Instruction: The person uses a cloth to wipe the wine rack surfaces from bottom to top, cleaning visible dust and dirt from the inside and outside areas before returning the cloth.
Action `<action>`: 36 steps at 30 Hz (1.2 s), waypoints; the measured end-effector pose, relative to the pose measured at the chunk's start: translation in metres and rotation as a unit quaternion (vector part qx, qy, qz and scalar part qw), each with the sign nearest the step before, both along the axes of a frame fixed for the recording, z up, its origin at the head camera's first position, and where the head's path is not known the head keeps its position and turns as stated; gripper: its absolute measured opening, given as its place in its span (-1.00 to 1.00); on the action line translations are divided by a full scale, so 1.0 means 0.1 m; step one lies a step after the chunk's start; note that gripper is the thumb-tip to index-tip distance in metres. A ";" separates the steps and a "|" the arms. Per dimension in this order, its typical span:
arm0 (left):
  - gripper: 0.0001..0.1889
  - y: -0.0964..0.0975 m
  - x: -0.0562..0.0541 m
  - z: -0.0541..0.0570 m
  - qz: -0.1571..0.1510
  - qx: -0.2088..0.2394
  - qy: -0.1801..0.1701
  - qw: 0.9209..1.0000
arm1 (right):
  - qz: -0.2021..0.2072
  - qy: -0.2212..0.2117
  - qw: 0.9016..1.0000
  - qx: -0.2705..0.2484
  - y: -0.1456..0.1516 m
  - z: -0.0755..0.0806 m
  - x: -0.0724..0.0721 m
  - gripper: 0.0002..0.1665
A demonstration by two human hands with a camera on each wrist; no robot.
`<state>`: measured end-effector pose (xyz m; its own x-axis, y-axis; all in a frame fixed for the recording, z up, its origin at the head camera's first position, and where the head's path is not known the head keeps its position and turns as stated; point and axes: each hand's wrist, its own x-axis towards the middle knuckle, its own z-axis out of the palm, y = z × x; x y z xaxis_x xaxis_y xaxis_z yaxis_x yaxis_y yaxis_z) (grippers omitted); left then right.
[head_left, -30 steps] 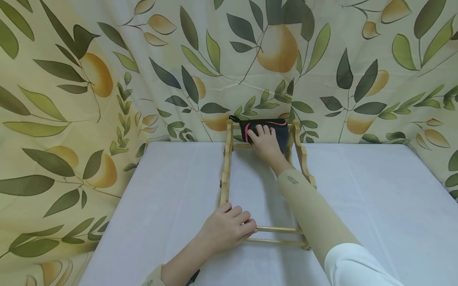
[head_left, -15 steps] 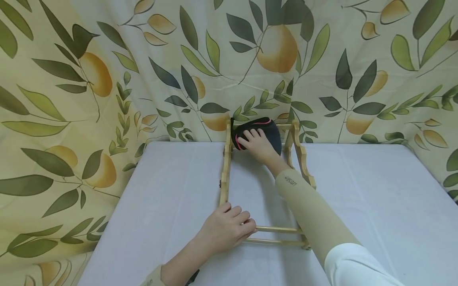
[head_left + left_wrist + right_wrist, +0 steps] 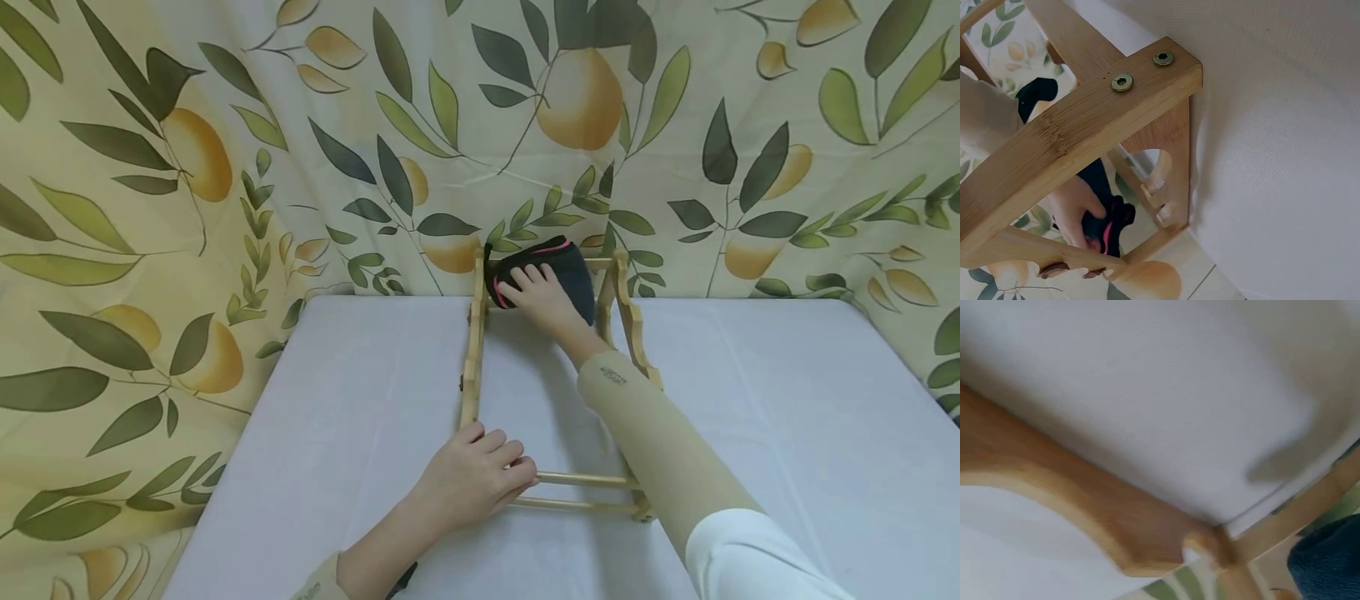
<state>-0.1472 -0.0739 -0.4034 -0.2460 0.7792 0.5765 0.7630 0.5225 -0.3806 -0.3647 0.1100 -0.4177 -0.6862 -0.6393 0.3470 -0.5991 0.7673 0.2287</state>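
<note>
A light wooden rack with notched sides and round crossbars stands on the white table. My left hand grips its near left corner, fingers curled over the front bar. At the far end, my right hand holds a navy and black cloth pouch with pink trim, tilted against the back bars. Through the frame in the left wrist view, the right thumb and fingers close around the pouch, beside its black loop. The right wrist view shows a side board and navy fabric at the corner.
A white cloth covers the table. Behind it and to the left hangs a curtain printed with leaves and fruit. A small dark thing shows partly beneath the left forearm.
My right hand has shifted the pouch left along the far end, and the pouch has turned from level to tilted. The left hand stays on the rack's near corner.
</note>
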 end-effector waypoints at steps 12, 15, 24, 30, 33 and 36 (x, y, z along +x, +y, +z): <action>-0.73 0.03 -0.01 0.00 -0.015 0.005 0.000 1.000 | -0.116 -0.046 0.992 -0.006 0.26 -0.07 0.06 -0.50; -0.72 0.03 -0.01 0.00 -0.010 0.003 -0.001 1.000 | -0.091 -0.037 0.995 -0.008 0.24 -0.07 0.05 -0.58; -0.75 0.00 -0.01 0.01 -0.008 0.004 0.014 1.000 | 0.005 -0.025 0.999 0.044 -0.03 0.01 0.02 -0.60; -0.76 0.00 -0.03 -0.02 -0.016 0.012 0.029 0.999 | -0.060 -0.059 0.996 0.036 0.11 -0.03 0.02 -0.48; -0.76 -0.01 -0.03 -0.02 -0.013 0.011 0.027 0.999 | -0.093 -0.072 0.993 0.023 0.19 -0.07 0.00 -0.48; -0.77 -0.01 -0.02 -0.02 -0.009 0.008 0.025 1.000 | -0.101 -0.077 0.992 0.013 0.20 -0.07 0.00 -0.49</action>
<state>-0.1492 -0.0754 -0.4055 -0.2029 0.7738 0.6000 0.7518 0.5157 -0.4108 -0.3650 0.1298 -0.4243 -0.8449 -0.4902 0.2140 -0.4628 0.8706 0.1671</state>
